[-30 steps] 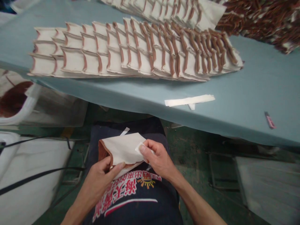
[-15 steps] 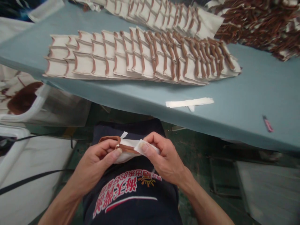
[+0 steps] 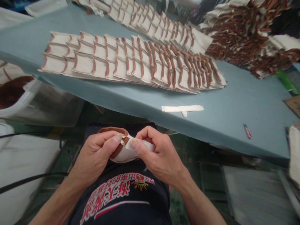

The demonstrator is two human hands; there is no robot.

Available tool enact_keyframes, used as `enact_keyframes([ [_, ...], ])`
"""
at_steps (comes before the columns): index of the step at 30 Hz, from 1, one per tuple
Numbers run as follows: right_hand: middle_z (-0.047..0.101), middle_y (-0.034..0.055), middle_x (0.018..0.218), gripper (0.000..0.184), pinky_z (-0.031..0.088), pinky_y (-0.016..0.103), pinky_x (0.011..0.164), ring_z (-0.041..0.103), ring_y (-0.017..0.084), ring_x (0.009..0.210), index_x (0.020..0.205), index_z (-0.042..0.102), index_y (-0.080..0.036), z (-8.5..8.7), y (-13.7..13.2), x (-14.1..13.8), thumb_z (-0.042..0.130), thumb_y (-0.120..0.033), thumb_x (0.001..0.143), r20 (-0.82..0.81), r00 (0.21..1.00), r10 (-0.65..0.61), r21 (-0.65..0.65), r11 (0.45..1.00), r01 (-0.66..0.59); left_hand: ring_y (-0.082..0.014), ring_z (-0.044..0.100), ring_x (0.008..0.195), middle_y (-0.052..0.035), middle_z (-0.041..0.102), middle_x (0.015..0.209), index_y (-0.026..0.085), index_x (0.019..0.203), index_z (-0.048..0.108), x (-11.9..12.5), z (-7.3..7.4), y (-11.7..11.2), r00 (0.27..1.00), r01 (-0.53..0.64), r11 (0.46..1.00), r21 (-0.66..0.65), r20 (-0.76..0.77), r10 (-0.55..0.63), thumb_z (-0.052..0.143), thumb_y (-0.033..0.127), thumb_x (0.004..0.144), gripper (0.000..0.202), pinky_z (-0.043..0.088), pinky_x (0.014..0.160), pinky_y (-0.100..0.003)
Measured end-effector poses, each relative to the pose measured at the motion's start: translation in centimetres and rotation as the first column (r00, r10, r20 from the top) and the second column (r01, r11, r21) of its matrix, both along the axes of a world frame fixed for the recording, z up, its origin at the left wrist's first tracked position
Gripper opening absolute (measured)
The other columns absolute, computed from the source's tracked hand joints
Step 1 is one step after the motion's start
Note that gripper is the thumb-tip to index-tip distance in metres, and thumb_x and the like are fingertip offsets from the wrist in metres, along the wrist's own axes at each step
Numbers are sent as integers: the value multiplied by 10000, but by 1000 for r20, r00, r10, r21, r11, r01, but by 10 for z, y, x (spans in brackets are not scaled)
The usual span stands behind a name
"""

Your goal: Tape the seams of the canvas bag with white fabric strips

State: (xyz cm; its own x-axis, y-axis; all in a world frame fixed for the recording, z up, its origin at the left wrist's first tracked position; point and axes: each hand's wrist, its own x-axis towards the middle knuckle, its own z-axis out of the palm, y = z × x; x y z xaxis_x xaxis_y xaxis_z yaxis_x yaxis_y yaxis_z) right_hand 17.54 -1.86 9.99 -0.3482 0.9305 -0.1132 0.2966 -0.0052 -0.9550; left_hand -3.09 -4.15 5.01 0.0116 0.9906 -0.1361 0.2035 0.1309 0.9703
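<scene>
Over my lap I hold a small white-and-brown fabric piece (image 3: 127, 154), bent into a curve with its brown edge showing. My left hand (image 3: 100, 150) pinches its left part, thumb against forefinger, close to a ragged white bit at the brown edge. My right hand (image 3: 156, 150) is closed on the white part at the right, the thumb pressed flat on top. Both hands are close together, a short gap of fabric between their thumbs. What lies under the right fingers is hidden.
On the blue-covered table (image 3: 138, 100) lie overlapping rows of white pieces with brown edges (image 3: 131, 62), white strips (image 3: 182, 108) and a small pink cutter (image 3: 247, 131). A brown-and-white heap (image 3: 248, 37) stands at back right. A clear plastic bin (image 3: 53, 103) stands left.
My thumbs have come nearer each other on the fabric piece. The white tab that stuck up beside my left hand no longer shows there. The view has shifted to the right.
</scene>
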Motion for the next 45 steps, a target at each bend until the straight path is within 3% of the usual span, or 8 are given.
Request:
enact_keyframes([
  [4, 616, -52, 672, 263, 342, 263, 530, 484, 117, 571, 831, 647, -221, -4, -5, -1, 749, -424, 964, -17, 999, -27, -88, 996, 25, -149, 612, 549, -18, 733, 677, 205, 724, 829, 6, 6, 0, 993, 26, 998, -57, 116, -20, 669, 497, 972, 415, 496, 482, -212],
  [8, 609, -52, 658, 288, 348, 273, 532, 488, 120, 564, 819, 637, -228, -8, -8, -4, 758, -450, 957, -27, 998, -62, -115, 992, 58, -163, 669, 576, -34, 797, 729, 202, 697, 835, 9, 16, 1, 999, -15, 1000, 3, 29, 15, 688, 450, 918, 363, 514, 492, -208],
  [13, 626, -48, 674, 280, 351, 274, 566, 498, 118, 577, 812, 619, -231, -12, -9, -10, 705, -445, 971, 32, 996, -87, -44, 995, 88, -168, 665, 531, -33, 785, 671, 209, 711, 854, 11, 20, 1, 997, -56, 997, 47, -47, 58, 652, 449, 921, 377, 508, 467, -219],
  [22, 588, -54, 639, 295, 357, 280, 585, 473, 128, 544, 816, 578, -249, -25, -13, -25, 677, -492, 951, 118, 978, -172, -4, 985, 173, -179, 713, 583, -35, 813, 694, 187, 751, 817, 6, 24, -1, 990, -28, 996, 85, -135, 39, 617, 443, 939, 375, 529, 519, -223],
  [28, 554, -57, 612, 314, 345, 288, 592, 475, 132, 525, 795, 564, -255, -34, -16, -33, 668, -513, 940, 142, 959, -247, 71, 969, 239, -192, 658, 590, -27, 770, 674, 214, 768, 828, 3, 15, -1, 993, -34, 998, 57, -110, 40, 616, 488, 967, 399, 507, 531, -263],
  [34, 567, -65, 602, 317, 360, 288, 604, 491, 133, 526, 797, 558, -257, -35, -16, -32, 693, -506, 939, 111, 967, -228, 28, 974, 226, -235, 775, 867, -51, 870, 998, 227, 948, 890, -13, 2, -3, 999, 46, 998, -32, -7, -47, 636, 420, 1000, 323, 580, 774, -268],
  [39, 566, -67, 606, 319, 361, 286, 603, 509, 136, 535, 805, 554, -260, -38, -17, -30, 694, -511, 944, 99, 967, -235, 22, 972, 234, -228, 751, 707, -46, 841, 827, 222, 890, 835, -10, 15, 3, 994, 101, 990, -102, -31, -105, 767, 453, 837, 246, 567, 624, -270],
  [45, 567, -71, 612, 320, 337, 286, 583, 473, 125, 524, 822, 571, -254, -46, -18, -30, 685, -519, 959, 51, 969, -244, -2, 970, 244, -195, 709, 623, -14, 798, 723, 226, 771, 779, 6, 22, 7, 973, 25, 1000, -11, -231, -27, 697, 451, 819, 244, 515, 575, -264],
])
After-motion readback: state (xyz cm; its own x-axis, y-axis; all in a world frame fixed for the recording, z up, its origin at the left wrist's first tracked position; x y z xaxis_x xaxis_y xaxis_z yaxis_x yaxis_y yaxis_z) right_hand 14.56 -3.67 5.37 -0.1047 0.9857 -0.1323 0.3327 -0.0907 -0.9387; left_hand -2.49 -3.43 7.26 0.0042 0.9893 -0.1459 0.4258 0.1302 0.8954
